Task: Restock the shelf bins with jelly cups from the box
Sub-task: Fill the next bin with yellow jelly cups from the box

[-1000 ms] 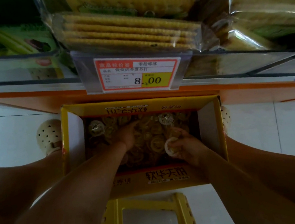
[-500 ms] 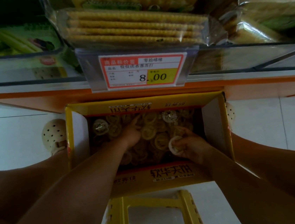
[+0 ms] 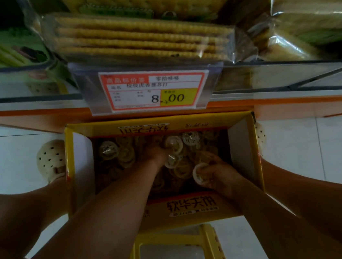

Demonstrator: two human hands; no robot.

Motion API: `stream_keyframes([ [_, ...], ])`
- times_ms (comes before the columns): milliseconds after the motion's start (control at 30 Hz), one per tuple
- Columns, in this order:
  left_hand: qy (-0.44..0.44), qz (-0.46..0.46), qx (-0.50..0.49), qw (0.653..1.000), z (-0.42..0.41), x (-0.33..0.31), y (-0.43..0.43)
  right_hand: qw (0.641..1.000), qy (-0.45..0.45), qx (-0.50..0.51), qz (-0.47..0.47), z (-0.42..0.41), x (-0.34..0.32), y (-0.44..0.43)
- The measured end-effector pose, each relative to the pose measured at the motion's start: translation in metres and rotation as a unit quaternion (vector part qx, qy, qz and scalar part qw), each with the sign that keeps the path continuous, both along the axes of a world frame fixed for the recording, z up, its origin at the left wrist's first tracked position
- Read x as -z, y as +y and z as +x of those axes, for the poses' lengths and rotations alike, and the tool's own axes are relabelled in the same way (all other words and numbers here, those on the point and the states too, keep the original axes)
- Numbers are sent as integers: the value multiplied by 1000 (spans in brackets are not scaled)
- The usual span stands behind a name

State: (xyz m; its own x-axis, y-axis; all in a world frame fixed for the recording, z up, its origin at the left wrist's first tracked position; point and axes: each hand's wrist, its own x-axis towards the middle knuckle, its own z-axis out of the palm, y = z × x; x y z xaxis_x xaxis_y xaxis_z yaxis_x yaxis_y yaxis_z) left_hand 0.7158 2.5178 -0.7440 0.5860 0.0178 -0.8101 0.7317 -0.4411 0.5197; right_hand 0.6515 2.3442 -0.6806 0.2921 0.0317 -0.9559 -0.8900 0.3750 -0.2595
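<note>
At the far left, a cream clog [image 3: 51, 162] with round holes stands on the white floor tiles [image 3: 5, 161]. Above it, green glossy packets [image 3: 3, 52] lie in a shelf bin. The yellow cardboard box [image 3: 82, 160] stands open on the floor just below the orange shelf edge [image 3: 25, 116], between the person's two feet. It has pale inner walls and printed flaps. The jelly cups [image 3: 126, 153] are inside it in a loose heap; they are small, round and translucent, with shiny foil lids.

The left hand [image 3: 157, 155] reaches into the middle of the heap, with its fingers among the cups. I cannot tell whether it holds one.

Above the box, flat cracker packs [image 3: 141, 41] in clear crinkled wrap show ridged yellow edges. A price label [image 3: 153, 88] with a red border hangs in a clear plastic holder under them. Below the box there is a yellow plastic stool [image 3: 171, 255] with a rectangular opening in its top.

The right hand [image 3: 218, 175] is at the near right side of the box, and its fingers are curled round one jelly cup [image 3: 200, 174], whose pale round face is turned up. At the right of the box, a second clog [image 3: 260, 136] shows only partly. More wrapped packs [image 3: 302, 18] fill the shelf at the far right.
</note>
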Motion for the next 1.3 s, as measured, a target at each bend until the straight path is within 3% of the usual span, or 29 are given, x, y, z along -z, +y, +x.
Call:
stream_keyframes([
  [167,63,-27,-54,996,-11,-3,-5,1000,7,3,-4,2,-3,2],
  [400,77,-41,-127,988,-15,0,-7,1000,-1,1,-2,5,-7,1],
  [800,89,-63,-108,988,-10,-3,6,1000,-7,-13,-20,9,-4,0],
  [1033,78,-159,12,984,-7,-63,46,995,-55,-72,-33,13,-28,6],
  [1167,103,-237,7,966,-12,-112,56,995,-92,-50,1,11,-54,24],
  [1300,72,-276,8,958,-22,-158,66,985,-129,-96,-54,-1,-87,49],
])
